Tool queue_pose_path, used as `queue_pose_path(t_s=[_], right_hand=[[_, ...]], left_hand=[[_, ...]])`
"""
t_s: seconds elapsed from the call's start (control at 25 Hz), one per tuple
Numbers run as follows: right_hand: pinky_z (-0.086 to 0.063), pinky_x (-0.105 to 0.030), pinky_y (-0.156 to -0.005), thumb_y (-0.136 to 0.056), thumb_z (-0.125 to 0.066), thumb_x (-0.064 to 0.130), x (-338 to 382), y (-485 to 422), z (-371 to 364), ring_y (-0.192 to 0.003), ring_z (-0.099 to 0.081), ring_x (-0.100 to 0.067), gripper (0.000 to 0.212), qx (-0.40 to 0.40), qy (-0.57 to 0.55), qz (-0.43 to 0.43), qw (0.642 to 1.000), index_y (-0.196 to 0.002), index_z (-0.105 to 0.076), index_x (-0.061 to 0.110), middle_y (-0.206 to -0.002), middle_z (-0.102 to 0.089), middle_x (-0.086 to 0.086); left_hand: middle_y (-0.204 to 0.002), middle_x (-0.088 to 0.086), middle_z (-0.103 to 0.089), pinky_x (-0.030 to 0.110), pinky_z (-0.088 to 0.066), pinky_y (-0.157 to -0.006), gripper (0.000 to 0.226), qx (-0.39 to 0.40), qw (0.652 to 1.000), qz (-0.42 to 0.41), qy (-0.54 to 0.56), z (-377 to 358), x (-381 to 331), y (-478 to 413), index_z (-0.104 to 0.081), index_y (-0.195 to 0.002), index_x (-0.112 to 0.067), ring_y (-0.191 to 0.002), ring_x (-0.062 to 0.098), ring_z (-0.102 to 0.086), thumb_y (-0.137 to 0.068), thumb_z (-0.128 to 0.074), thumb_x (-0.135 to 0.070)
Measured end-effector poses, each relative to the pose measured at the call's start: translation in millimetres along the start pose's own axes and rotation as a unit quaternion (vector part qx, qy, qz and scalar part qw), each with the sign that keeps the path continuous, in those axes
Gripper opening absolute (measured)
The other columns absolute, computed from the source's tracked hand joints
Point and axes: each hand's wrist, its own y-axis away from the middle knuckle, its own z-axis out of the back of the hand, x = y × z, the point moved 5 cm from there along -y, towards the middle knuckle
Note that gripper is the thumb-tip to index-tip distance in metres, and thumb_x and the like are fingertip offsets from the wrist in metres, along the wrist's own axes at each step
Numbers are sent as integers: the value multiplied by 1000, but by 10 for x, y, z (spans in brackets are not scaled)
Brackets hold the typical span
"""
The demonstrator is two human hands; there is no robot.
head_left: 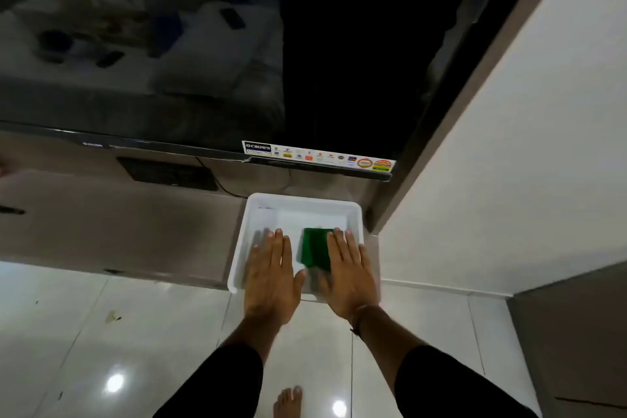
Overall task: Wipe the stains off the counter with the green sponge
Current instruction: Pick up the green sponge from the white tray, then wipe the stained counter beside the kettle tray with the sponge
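Note:
A green sponge [315, 249] lies inside a white plastic tub [305, 205] that sits at the right end of a grey-brown counter [118, 224]. My left hand [271, 276] is flat and open over the tub's left half, fingers together, holding nothing. My right hand [351, 276] is also flat and open, over the tub's right half, and covers the sponge's right edge. Whether it touches the sponge is unclear. Both hands are blurred. Small dark marks show on the counter at the far left and near its front edge.
A large dark TV [203, 61] stands above the counter, its lower edge with a sticker strip [319, 158] just behind the tub. A black box [166, 173] and cable sit under it. A white wall [509, 146] closes the right side. Glossy floor tiles [101, 349] lie below.

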Motion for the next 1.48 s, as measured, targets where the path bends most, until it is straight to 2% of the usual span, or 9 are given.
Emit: queue_pose_path(t_s=[0.16,0.28,0.64,0.84,0.96,1.04,1.2,1.32,1.48], right_hand=[[1,-50,-129,-96,-49,57,147,-475,-325,-159,7,-28,92,82,19,12,996,-162,1,18,-173,2,-3],[8,-44,-125,-99,-52,46,127,-553,-562,-159,11,-27,90,113,52,16,992,-162,5,17,-173,7,-4],[6,-35,-123,-109,-44,22,69,-518,-425,-159,8,-21,70,60,-7,7,998,-162,2,22,-173,4,2],[-3,-37,-125,-102,-58,21,-265,-124,329,-158,3,-19,81,-35,-14,-1,999,-162,-5,23,-172,-4,2],[-12,-42,-128,-96,-63,9,-782,316,740,-159,-7,-23,84,-71,-5,-47,996,-162,-11,21,-172,-14,-1],[-5,-39,-126,-95,-55,-2,-1304,754,981,-159,-8,-24,82,-107,-4,-105,989,-161,-13,19,-171,-17,-2],[2,-35,-123,-96,-50,-4,-2539,1780,1340,-159,-4,-22,81,-172,7,-222,960,-162,-8,21,-172,-11,-1],[4,-34,-123,-97,-48,-4,-3391,2549,1585,-160,-3,-21,80,-190,5,-294,937,-162,-9,23,-173,-11,1],[2,-36,-126,-96,-48,-4,-4465,3651,1905,-160,-2,-22,81,-213,20,-366,906,-162,-9,21,-172,-13,0]], left_hand=[[-169,18,24,55,-6,-131,83,-29,999,-13,4,-123,179,-387,13,-162,-8,-156,38,24,-105,-13,-61],[-172,19,18,55,-5,-131,80,-7,999,-44,-24,-183,205,-507,10,-163,-7,-157,38,21,-108,-19,-58],[-170,19,22,55,-1,-131,79,5,998,-61,-22,-58,185,-522,14,-162,-7,-156,37,23,-108,-16,-58],[-172,14,20,51,15,-128,83,-10,995,-102,-10,164,-243,-111,15,-162,-10,-156,31,26,-106,-14,-63],[-174,14,8,46,18,-126,89,-13,985,-172,16,256,-898,52,4,-164,-9,-159,31,14,-97,8,-68],[-173,14,-5,44,16,-122,98,-33,970,-240,25,308,-1528,167,-10,-164,-7,-160,32,0,-92,20,-67],[-173,11,10,47,15,-123,104,-28,937,-349,-1,259,-3015,427,3,-164,-9,-160,29,10,-83,31,-68],[-172,11,22,50,13,-127,92,-29,917,-394,-58,164,-4097,696,16,-162,-11,-159,30,18,-88,21,-66],[-174,10,18,53,1,-131,86,-15,889,-451,-81,-15,-5619,1187,16,-163,-13,-160,30,17,-103,-12,-68]])
